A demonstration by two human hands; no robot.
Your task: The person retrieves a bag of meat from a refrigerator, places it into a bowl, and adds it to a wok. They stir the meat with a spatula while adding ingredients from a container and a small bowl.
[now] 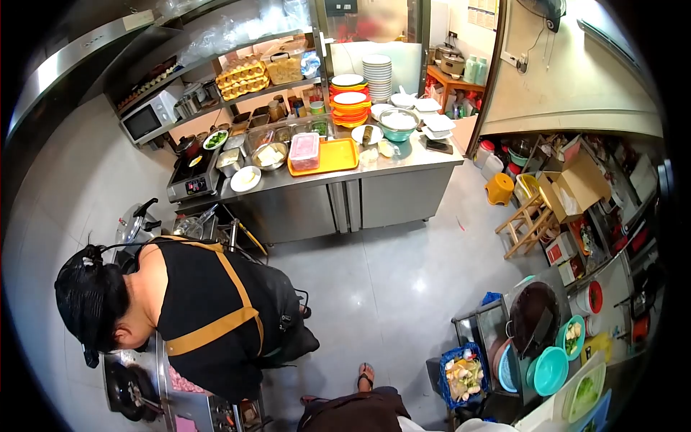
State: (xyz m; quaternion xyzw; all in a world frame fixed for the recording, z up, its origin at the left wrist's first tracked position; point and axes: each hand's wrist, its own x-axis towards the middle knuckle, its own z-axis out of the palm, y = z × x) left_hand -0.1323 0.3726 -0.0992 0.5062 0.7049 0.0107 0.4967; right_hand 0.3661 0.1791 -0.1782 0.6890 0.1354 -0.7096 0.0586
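Neither of my hands shows in the head view. At the bottom edge I see my dark brown apron (353, 415) and my sandalled foot (366, 374) on the grey floor. To my right are a blue-lined bin (464, 374) of food scraps, a turquoise basin (551, 369) and a large dark wok (534, 317). Beside the basin sits a turquoise bowl (572, 337) with pale and green pieces. A green tray (586, 389) with green vegetables lies at the lower right.
A co-worker (209, 302) bends over a wok (133, 389) at the left. Ahead, a steel counter (389, 194) carries stacked plates (377, 78), an orange tray (335, 155) and a pink-filled container (305, 151). A wooden stool (529, 223) and cardboard box (579, 183) stand at right.
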